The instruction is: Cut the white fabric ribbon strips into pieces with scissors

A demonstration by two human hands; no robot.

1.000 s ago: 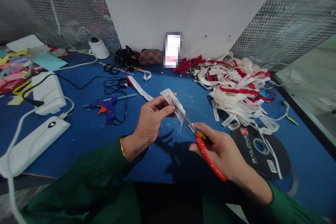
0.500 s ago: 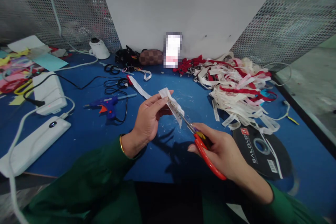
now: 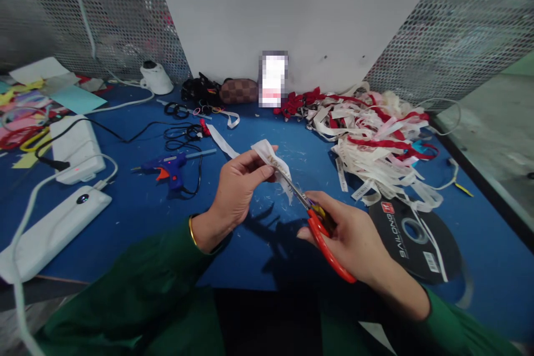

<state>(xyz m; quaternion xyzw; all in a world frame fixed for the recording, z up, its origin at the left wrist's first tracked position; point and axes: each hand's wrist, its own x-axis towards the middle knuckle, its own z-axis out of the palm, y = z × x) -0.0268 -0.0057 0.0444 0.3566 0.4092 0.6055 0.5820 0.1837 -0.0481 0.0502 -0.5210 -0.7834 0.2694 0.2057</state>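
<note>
Blue work surface [image 3: 137, 214] extends to a white panel [image 3: 300, 16] flanked by perforated metal mesh [image 3: 125, 16]. White printed ribbon [image 3: 265, 149] is above the surface, pinched between thumb and fingers of the left hand [image 3: 233, 189]. Right hand [image 3: 354, 233] grips red-handled scissors [image 3: 316, 227], blades against the ribbon's lower portion; blade opening cannot be determined. Ribbon is judged light, limp and probably smooth; hold it flat close to the blades, fingertips clear of the edges. Scissors appear rigid and heavier; hold by the handles only. Adjacent items: blue glue gun [image 3: 175, 169] left of the left hand; black BAILONG spool [image 3: 386, 242] beside the right forearm; ribbon heap [image 3: 375, 150] beyond the right hand. No obstruction shows between the hands; the glue gun limits leftward movement.
</note>
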